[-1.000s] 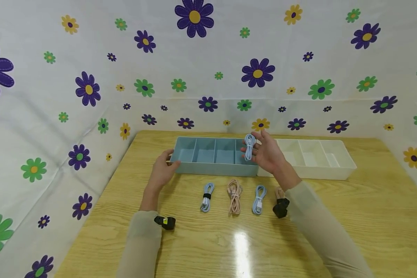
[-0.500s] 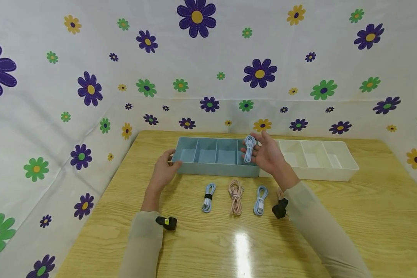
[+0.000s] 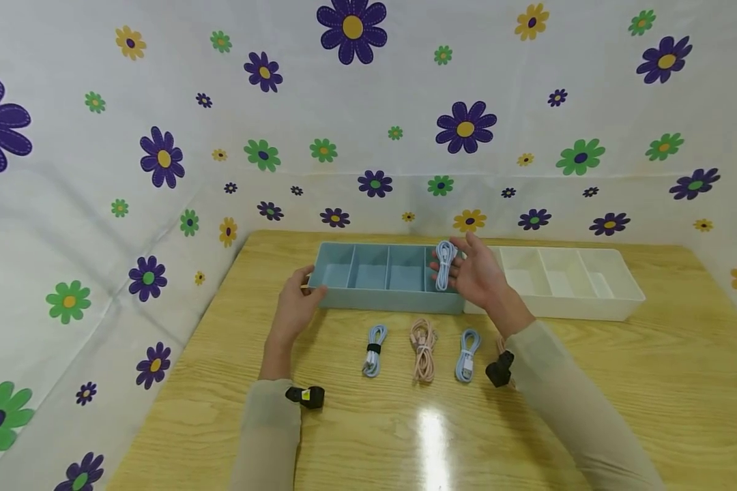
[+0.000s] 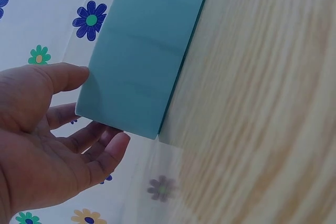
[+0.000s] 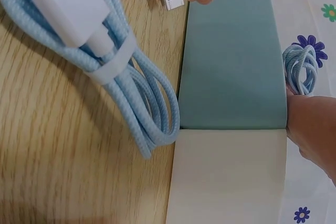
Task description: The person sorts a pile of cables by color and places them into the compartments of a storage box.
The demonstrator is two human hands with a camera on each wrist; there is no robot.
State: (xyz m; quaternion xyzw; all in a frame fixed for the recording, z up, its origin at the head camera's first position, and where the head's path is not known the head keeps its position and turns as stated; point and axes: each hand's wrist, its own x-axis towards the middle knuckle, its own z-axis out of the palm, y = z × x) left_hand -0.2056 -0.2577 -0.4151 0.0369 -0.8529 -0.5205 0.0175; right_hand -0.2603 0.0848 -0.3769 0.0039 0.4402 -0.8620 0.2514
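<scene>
Three dividers (image 3: 388, 268) in blue box (image 3: 393, 301), head view only; left grip (image 3: 297, 302) holds box end, right grip (image 3: 481, 276) raised blue cable (image 3: 445, 264).

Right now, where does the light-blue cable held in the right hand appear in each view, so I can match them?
Head: light-blue cable right of centre, in the right hand, seen against the blue tray's rightmost compartment.
Left wrist: not in it.
Right wrist: light-blue cable near the right edge, just above the hand.
Shared landmark: blue tray, in all three.
</scene>
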